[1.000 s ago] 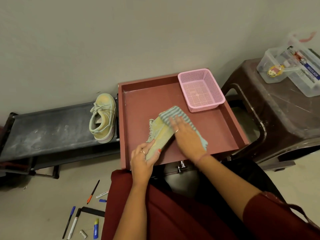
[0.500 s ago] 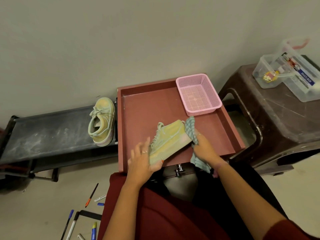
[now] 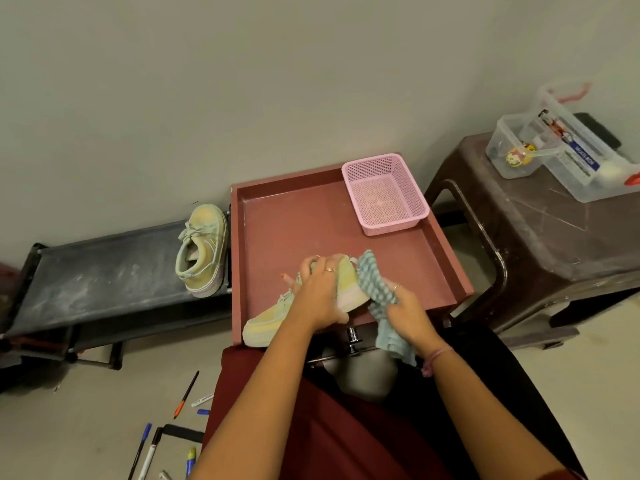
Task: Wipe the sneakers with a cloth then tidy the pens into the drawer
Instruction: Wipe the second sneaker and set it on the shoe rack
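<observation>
L hand [image 3: 320, 292] grips the top of a pale green/yellow sneaker [image 3: 266, 323] lying tilted in the red drawer [image 3: 446, 258], toe over the drawer's front edge. R hand [image 3: 403, 310] clutches a striped teal cloth [image 3: 375, 285], pressed against the sneaker's heel end. 2nd sneaker [image 3: 202, 251] sits on its side on the dark low shelf [image 3: 104, 271], just left of the drawer. Pink basket [image 3: 384, 194] in the drawer's back right corner. Pens [image 3: 185, 394] lie scattered on the floor, bottom left. Clear boxes [image 3: 568, 150] on the brown stool [image 3: 540, 237] at right
</observation>
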